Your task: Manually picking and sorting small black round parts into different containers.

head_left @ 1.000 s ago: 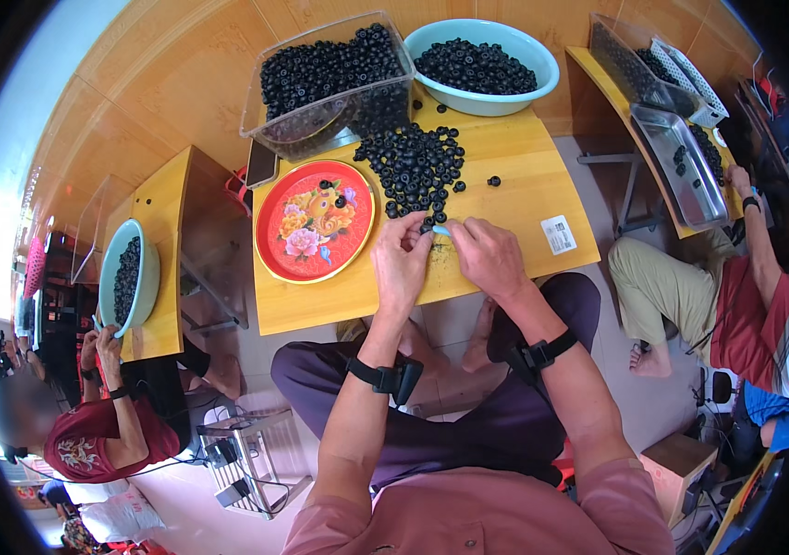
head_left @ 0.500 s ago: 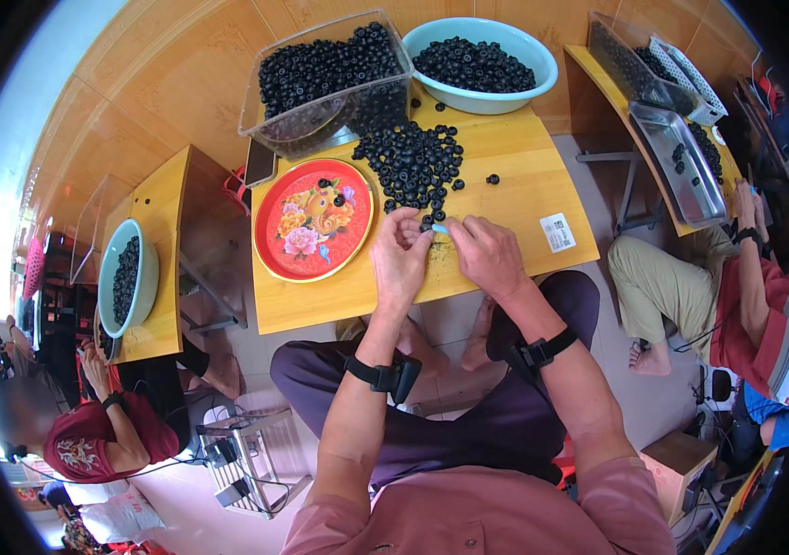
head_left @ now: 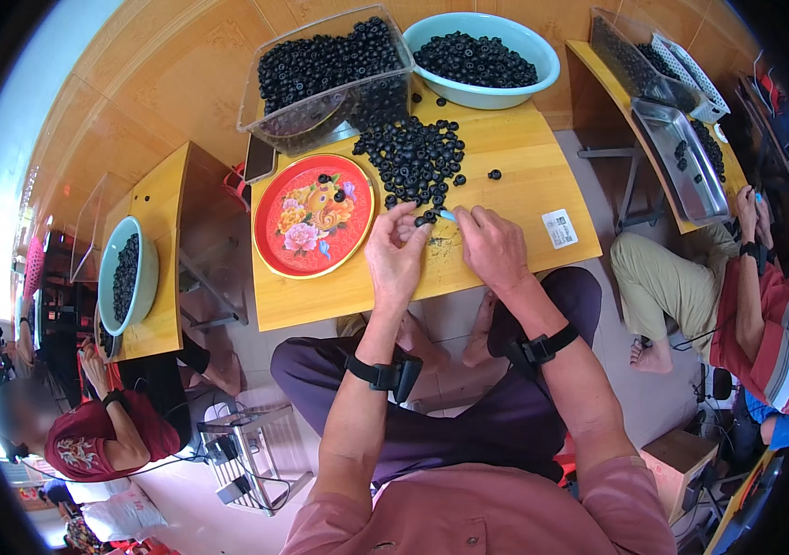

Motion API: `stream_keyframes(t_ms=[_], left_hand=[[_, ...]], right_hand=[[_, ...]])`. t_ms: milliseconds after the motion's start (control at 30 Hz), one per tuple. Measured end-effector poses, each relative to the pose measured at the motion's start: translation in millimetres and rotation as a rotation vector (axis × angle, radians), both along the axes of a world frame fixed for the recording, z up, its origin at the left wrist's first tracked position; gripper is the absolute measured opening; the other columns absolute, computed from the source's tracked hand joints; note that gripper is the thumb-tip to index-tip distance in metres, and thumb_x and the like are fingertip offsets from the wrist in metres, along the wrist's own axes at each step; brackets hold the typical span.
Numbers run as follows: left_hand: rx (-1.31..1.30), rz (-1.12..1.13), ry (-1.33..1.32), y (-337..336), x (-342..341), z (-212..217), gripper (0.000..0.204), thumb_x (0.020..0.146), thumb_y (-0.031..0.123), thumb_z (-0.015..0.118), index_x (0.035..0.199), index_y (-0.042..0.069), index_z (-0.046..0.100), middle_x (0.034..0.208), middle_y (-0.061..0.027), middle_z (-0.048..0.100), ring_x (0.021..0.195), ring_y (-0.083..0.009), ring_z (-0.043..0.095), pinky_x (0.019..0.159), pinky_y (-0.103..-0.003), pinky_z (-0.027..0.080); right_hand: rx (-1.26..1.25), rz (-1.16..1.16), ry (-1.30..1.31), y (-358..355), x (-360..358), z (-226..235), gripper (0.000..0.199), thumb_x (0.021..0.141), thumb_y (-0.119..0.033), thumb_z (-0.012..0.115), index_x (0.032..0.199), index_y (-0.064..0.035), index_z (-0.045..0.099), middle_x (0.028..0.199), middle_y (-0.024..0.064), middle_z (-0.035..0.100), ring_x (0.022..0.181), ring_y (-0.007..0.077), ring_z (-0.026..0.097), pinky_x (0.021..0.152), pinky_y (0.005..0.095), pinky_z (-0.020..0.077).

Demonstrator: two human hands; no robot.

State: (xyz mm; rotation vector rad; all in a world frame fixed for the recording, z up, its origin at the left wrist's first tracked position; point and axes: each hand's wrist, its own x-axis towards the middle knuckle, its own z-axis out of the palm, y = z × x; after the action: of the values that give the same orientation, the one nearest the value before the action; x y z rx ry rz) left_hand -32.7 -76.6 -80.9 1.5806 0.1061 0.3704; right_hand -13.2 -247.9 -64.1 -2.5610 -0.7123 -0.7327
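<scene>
Over the front of the yellow table, my left hand pinches a small round black part with a hole between thumb and fingers. My right hand is closed round a small light-blue tool whose tip meets or nearly meets that part; its exact kind is hidden by the fingers. Just beyond both hands lies a loose pile of the same black parts. Left of my left hand sits a round red tray with a flower print and a few black parts on it. Dark crumbs lie on the wood below my fingers.
A clear plastic bin and a light-blue basin, both full of black parts, stand at the table's back. A white label is stuck at right. Co-workers sit at tables on either side, with another basin at left.
My hands have drawn slightly apart and the blue tool has shifted a little to the right. The black part stays in my left fingers. Pile and tray look the same.
</scene>
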Motion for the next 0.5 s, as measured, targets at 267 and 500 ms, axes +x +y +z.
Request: stream_keyframes(t_ms=[267, 500], left_hand=[[0.229, 0.054, -0.045, 0, -4, 9, 0.021, 0.083, -0.002, 0.079, 0.103, 0.002, 0.075, 0.095, -0.0072, 0.064, 0.077, -0.0129, 0.064, 0.072, -0.027, 0.054], [0.447, 0.165, -0.324, 17, -1, 21, 0.020, 0.081, -0.005, 0.076, 0.099, 0.004, 0.074, 0.093, -0.0086, 0.066, 0.077, -0.0170, 0.065, 0.069, -0.030, 0.054]], right_hand=[[-0.010, -0.028, 0.016, -1, 2, -3, 0.020, 0.083, -0.006, 0.063, 0.103, -0.0067, 0.063, 0.081, 0.0083, 0.059, 0.076, 0.0269, 0.066, 0.062, 0.0404, 0.0557], [0.002, -0.062, 0.031, 2, 3, -4, 0.015, 0.083, -0.004, 0.062, 0.098, -0.0062, 0.063, 0.079, 0.0081, 0.059, 0.074, 0.0268, 0.066, 0.061, 0.0404, 0.0554]])
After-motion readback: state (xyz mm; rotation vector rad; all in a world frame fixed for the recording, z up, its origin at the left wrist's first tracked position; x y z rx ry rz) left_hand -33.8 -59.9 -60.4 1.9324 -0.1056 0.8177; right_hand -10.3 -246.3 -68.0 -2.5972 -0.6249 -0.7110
